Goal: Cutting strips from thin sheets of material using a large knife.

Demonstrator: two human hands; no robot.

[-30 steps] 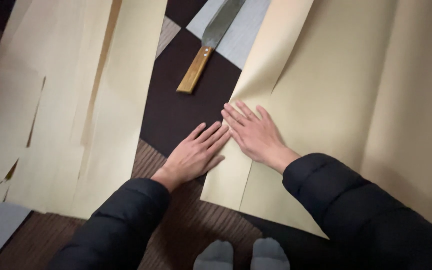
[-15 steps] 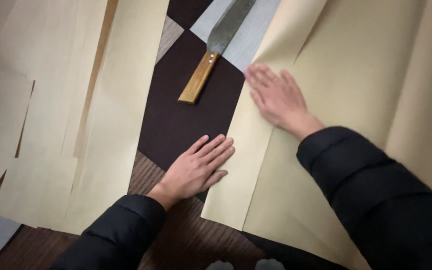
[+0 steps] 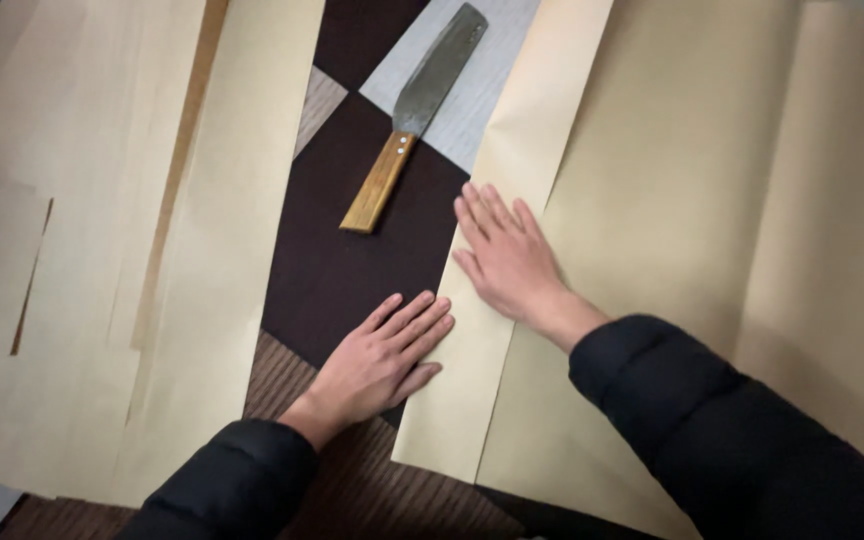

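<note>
Paper [image 3: 652,200] lies folded under your right hand [image 3: 507,260], a wide tan sheet with its folded strip running from far to near. Your right hand rests flat on that strip, palm down, fingers straight and slightly spread, pinching nothing. Your left hand [image 3: 382,360] lies flat just left of the paper, on the dark floor panel [image 3: 342,270], with its fingertips touching the paper's left edge; the fingers lie straight and close together, gripping nothing. Both sleeves are black.

Just left of the paper, beyond your left hand, a knife [image 3: 417,120] lies loose on the floor, its wooden handle pointing toward you and its grey blade angling away over a pale grey panel [image 3: 482,100]. The handle's end is near your right fingertips but apart from them. Nothing lies between your hands and the paper.

Well to the left of the paper, across the dark panel, more tan sheets [image 3: 102,250] lie overlapped in long strips, some with ragged cuts along their left side. A striped brown floor patch [image 3: 282,380] shows beside your left wrist.
</note>
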